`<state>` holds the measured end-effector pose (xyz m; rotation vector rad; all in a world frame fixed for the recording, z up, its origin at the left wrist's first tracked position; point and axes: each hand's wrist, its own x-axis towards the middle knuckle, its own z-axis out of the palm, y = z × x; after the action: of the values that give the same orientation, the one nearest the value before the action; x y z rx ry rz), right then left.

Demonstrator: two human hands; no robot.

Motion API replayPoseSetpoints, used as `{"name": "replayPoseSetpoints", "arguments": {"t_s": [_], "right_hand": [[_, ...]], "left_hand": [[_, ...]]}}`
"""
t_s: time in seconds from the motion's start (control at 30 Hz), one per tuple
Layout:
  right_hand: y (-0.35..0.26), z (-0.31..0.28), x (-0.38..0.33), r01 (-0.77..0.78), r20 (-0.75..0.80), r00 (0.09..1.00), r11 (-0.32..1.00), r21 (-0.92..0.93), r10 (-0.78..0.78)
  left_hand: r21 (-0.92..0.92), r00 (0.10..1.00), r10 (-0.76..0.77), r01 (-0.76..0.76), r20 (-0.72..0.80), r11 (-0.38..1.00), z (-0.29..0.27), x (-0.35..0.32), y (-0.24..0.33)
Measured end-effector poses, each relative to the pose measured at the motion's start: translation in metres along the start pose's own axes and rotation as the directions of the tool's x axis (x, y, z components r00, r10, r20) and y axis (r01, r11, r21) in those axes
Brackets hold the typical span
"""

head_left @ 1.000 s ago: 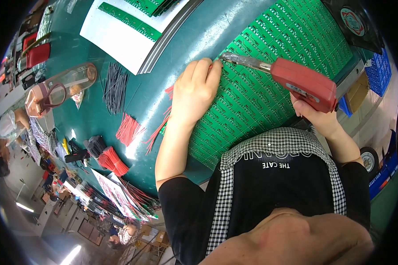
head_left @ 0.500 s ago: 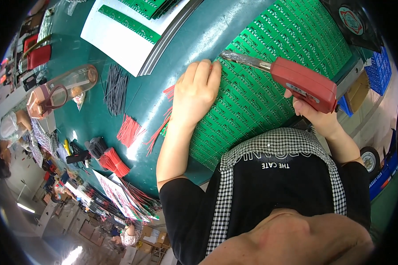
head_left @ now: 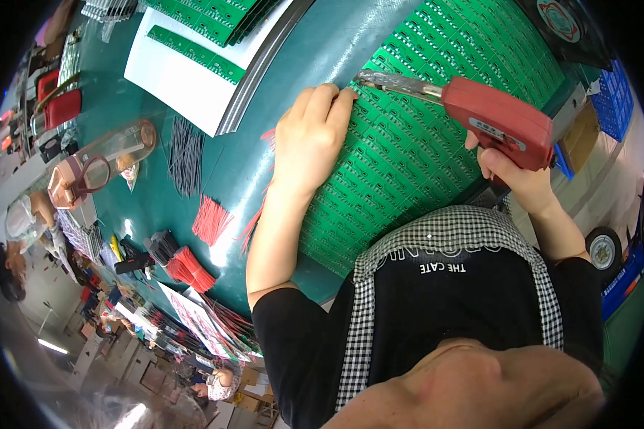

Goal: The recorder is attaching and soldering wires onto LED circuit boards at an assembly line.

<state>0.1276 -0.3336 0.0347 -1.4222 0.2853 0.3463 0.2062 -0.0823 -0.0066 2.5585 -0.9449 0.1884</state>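
Note:
My right hand grips the handle of a red soldering gun. The gun's dark, worn tip reaches left over the far-left edge of a broad sheet of green circuit boards. Just short of that tip, the bent fingers of my left hand press together at the sheet's edge. What they pinch is hidden; several loose red wires stick out from beneath the left hand and forearm.
Left of my arm lie bundles of red wires and black wires. Beyond is a white board stack carrying green circuit boards. A clear bottle lies farther left. A blue crate stands at right.
The whole view has shifted slightly. The soldering gun stays in my right hand with its tip beside my left fingers, and the left fingers have changed their bend a little.

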Motion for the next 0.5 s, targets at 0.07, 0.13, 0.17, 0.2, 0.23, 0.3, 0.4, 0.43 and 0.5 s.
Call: {"name": "replayPoseSetpoints", "arguments": {"t_s": [0.07,0.13,0.17,0.2,0.23,0.3,0.4,0.43,0.5], "right_hand": [[-0.0015,0.0003,0.0007,-0.002,0.012,1.000,1.000,-0.018,0.002],[-0.0030,0.0002,0.0013,-0.006,0.015,1.000,1.000,-0.025,0.007],[-0.0033,0.0004,0.0014,-0.010,0.017,1.000,0.999,-0.033,0.011],[-0.0033,0.0007,0.0015,-0.010,0.017,1.000,0.999,-0.033,0.010],[-0.0034,0.0010,0.0015,-0.012,0.016,1.000,1.000,-0.019,0.012],[-0.0027,0.0010,0.0016,-0.013,0.016,1.000,1.000,-0.006,0.013],[0.0005,-0.0006,0.0011,-0.014,0.032,0.999,1.000,-0.013,0.015],[0.0020,-0.0013,0.0004,-0.024,0.028,0.999,0.999,-0.027,0.025],[0.0035,-0.0032,-0.0005,-0.033,0.025,0.999,0.999,-0.039,0.034]], "left_hand": [[0.030,0.999,0.041,-0.040,-0.018,0.999,0.0030,-0.0003,-0.0027],[0.064,0.996,0.079,-0.076,-0.037,0.995,0.0033,-0.0004,-0.0034],[0.070,0.996,0.083,-0.080,-0.036,0.994,0.0034,-0.0004,-0.0028],[0.077,0.996,0.087,-0.084,-0.035,0.993,0.0034,-0.0004,-0.0026],[0.078,0.996,0.087,-0.085,-0.035,0.993,0.0030,-0.0006,-0.0027],[0.099,0.995,0.093,-0.090,-0.024,0.991,0.0028,-0.0019,-0.0024],[0.117,0.993,0.118,-0.115,-0.023,0.987,0.0027,-0.0020,-0.0024],[0.116,0.993,0.119,-0.115,-0.023,0.987,0.0026,-0.0020,-0.0017],[0.127,0.991,0.130,-0.127,-0.019,0.984,0.0022,-0.0019,-0.0003]]}}
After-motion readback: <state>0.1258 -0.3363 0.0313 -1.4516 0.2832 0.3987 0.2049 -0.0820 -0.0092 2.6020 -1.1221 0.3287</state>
